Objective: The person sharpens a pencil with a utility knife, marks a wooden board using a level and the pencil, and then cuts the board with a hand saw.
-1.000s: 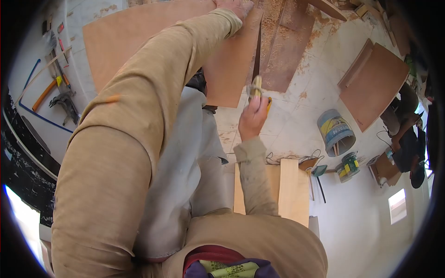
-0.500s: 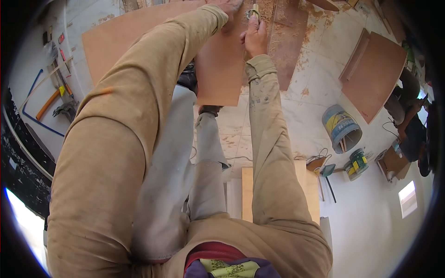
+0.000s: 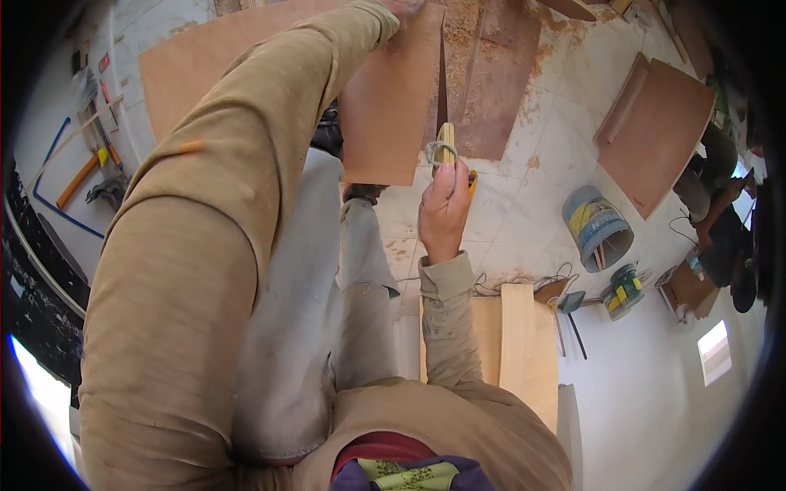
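Observation:
My right hand (image 3: 443, 209) is wrapped round the wooden handle of a handsaw (image 3: 443, 98), whose dark, narrow blade points away from me beside the edge of a brown wooden sheet (image 3: 381, 123). A loop of cord or wire circles the handle near my fingers. At the top edge of the view, my left hand (image 3: 401, 8) is at the far part of the sheet, mostly cut off and hidden by the sleeve, so its fingers do not show. One shoe (image 3: 327, 131) is beside the sheet.
Wood shavings (image 3: 471, 41) lie over boards at the top. Right are a bucket (image 3: 598, 227), a green tin (image 3: 624, 292), a curved panel (image 3: 655, 135) and a crouching person (image 3: 725, 229). Left lie a blue hacksaw frame (image 3: 49, 155) and a hammer (image 3: 106, 192). Pale boards (image 3: 524, 352) stand nearby.
My right hand has drawn back towards me with the saw, and the blade now shows. The left sleeve has shifted slightly up and left.

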